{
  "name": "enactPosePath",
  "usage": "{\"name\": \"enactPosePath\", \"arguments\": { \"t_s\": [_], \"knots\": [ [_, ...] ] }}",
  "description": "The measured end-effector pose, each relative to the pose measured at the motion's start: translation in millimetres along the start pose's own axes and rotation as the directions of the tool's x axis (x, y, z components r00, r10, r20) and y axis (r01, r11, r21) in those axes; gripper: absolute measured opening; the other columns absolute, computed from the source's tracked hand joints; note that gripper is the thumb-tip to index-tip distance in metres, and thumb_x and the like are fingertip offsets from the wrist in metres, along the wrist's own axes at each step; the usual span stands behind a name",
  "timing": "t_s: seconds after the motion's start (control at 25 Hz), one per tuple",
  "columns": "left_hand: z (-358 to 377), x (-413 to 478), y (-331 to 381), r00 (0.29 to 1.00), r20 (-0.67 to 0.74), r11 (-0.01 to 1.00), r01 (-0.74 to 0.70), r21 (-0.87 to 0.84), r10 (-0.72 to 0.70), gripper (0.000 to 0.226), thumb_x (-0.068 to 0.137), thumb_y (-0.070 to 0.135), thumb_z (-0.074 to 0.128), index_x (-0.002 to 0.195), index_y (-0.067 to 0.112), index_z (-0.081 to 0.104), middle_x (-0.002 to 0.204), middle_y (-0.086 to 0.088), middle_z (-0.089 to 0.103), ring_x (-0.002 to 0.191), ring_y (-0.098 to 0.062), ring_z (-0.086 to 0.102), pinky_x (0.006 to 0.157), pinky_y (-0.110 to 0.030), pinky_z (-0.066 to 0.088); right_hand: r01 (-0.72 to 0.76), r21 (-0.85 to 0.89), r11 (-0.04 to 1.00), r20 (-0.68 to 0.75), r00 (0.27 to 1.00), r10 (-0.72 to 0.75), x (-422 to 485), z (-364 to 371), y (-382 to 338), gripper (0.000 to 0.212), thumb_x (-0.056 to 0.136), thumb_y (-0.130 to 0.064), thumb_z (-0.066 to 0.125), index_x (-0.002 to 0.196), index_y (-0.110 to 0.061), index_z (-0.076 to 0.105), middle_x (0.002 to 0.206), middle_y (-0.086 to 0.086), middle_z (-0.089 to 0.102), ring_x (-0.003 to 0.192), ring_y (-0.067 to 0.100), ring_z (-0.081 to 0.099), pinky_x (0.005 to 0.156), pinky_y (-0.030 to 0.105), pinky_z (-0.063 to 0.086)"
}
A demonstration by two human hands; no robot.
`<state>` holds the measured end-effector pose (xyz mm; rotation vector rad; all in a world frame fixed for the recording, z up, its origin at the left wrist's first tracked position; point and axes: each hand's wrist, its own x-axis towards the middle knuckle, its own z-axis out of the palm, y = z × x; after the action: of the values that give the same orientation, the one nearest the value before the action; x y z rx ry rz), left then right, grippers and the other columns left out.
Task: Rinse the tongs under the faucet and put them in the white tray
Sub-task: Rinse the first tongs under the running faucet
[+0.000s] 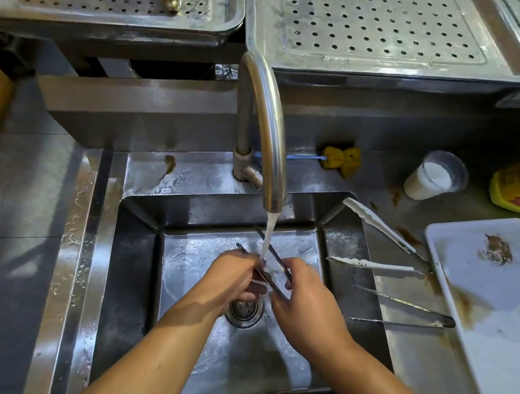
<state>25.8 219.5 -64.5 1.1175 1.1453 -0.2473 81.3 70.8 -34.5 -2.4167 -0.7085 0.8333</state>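
Rinsing is underway: left hand (238, 273) and right hand (303, 296) both pinch thin dark metal tongs (274, 257) under the curved steel faucet (263, 124) stream; stained white plastic tray (509, 313) holds no tongs yet.

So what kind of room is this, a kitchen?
Probably a working kitchen, like a restaurant's. There is a steel sink with a running faucet, big perforated metal trays behind it, and several tongs waiting beside a stained white tray.
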Motion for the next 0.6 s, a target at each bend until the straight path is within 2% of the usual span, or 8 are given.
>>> {"name": "enactPosePath", "arguments": {
  "t_s": [0.12, 0.2, 0.28, 0.36, 0.44, 0.52, 0.56, 0.6],
  "knots": [
    [1.1, 0.1, 3.7, 0.999, 0.015, 0.978, 0.05, -0.204, -0.048, 0.042, 0.11, 0.036, 0.045, 0.116, 0.002, 0.069, 0.091, -0.014, 0.083, 0.076, -0.031, 0.074, 0.068, -0.037, 0.06, -0.014, 0.026, 1.0, 0.043, 0.999, 0.012, 0.7, 3.2, 0.8, 0.034, 0.093, -0.04, 0.063, 0.117, -0.049, 0.041, 0.085, -0.017, 0.062, 0.08, 0.01, 0.063, 0.067, 0.035, 0.05],
    [1.1, -0.6, 1.9, 0.994, 0.108, 0.954, 0.062, -0.292, -0.032, 0.048, 0.104, 0.052, 0.054, 0.115, 0.007, 0.07, 0.098, -0.014, 0.082, 0.084, -0.029, 0.074, 0.063, -0.034, 0.059, -0.001, 0.03, 1.0, 0.046, 0.999, 0.0, 3.6, 3.5, -0.5, 0.031, 0.094, -0.039, 0.062, 0.12, -0.047, 0.048, 0.08, -0.02, 0.062, 0.08, 0.01, 0.064, 0.065, 0.03, 0.043],
    [-2.9, -2.4, -3.1, 0.989, 0.143, 0.974, -0.002, -0.226, 0.035, 0.045, 0.091, 0.052, 0.075, 0.108, 0.01, 0.076, 0.099, -0.012, 0.081, 0.08, -0.02, 0.076, 0.061, -0.031, 0.059, 0.045, -0.009, 0.999, 0.055, 0.997, -0.045, 3.9, 3.2, -1.7, 0.033, 0.095, -0.038, 0.061, 0.125, -0.044, 0.049, 0.084, -0.018, 0.064, 0.083, 0.012, 0.066, 0.065, 0.031, 0.044],
    [-6.6, -1.2, -6.0, 0.993, 0.106, 0.982, -0.02, -0.187, 0.041, 0.042, 0.086, 0.042, 0.083, 0.106, 0.005, 0.078, 0.101, -0.014, 0.081, 0.076, -0.02, 0.077, 0.062, -0.03, 0.06, 0.11, -0.051, 0.993, 0.076, 0.991, -0.106, 3.8, 2.7, -3.0, 0.036, 0.094, -0.038, 0.06, 0.128, -0.043, 0.049, 0.091, -0.014, 0.067, 0.085, 0.014, 0.066, 0.067, 0.035, 0.05],
    [-7.1, -0.4, -8.4, 0.998, 0.069, 0.971, 0.011, -0.24, 0.006, 0.038, 0.093, 0.034, 0.076, 0.11, 0.001, 0.077, 0.097, -0.015, 0.078, 0.078, -0.03, 0.075, 0.07, -0.038, 0.062, 0.149, -0.074, 0.986, 0.132, 0.981, -0.138, 7.1, -1.5, -9.3, 0.037, 0.093, -0.045, 0.059, 0.129, -0.038, 0.053, 0.107, -0.009, 0.068, 0.093, 0.017, 0.066, 0.077, 0.038, 0.054],
    [-10.7, -0.1, -13.7, 1.0, 0.022, 0.973, 0.021, -0.228, -0.016, 0.031, 0.095, 0.028, 0.069, 0.107, 0.0, 0.078, 0.095, -0.017, 0.078, 0.079, -0.034, 0.071, 0.081, -0.046, 0.061, 0.117, -0.038, 0.992, 0.142, 0.984, -0.111, 21.6, -13.1, -23.1, 0.044, 0.095, -0.048, 0.058, 0.134, -0.029, 0.059, 0.121, 0.0, 0.067, 0.105, 0.02, 0.066, 0.09, 0.039, 0.054],
    [-13.2, -0.1, -17.2, 1.0, 0.003, 0.981, 0.016, -0.191, -0.015, 0.029, 0.094, 0.026, 0.068, 0.104, 0.0, 0.077, 0.094, -0.019, 0.078, 0.078, -0.034, 0.068, 0.081, -0.048, 0.059, 0.061, 0.017, 0.998, 0.115, 0.991, -0.063, 33.6, -21.5, -33.5, 0.049, 0.096, -0.046, 0.058, 0.14, -0.024, 0.057, 0.125, 0.004, 0.067, 0.107, 0.021, 0.066, 0.091, 0.039, 0.055],
    [-16.2, -0.6, -20.8, 1.0, -0.002, 0.989, 0.008, -0.146, -0.008, 0.026, 0.093, 0.025, 0.068, 0.099, 0.001, 0.076, 0.094, -0.025, 0.078, 0.076, -0.034, 0.067, 0.079, -0.048, 0.058, -0.004, 0.098, 0.995, 0.085, 0.996, -0.004, 50.1, -30.5, -44.3, 0.052, 0.098, -0.04, 0.058, 0.144, -0.018, 0.052, 0.12, 0.004, 0.068, 0.103, 0.02, 0.068, 0.085, 0.036, 0.056]
  ]
}}
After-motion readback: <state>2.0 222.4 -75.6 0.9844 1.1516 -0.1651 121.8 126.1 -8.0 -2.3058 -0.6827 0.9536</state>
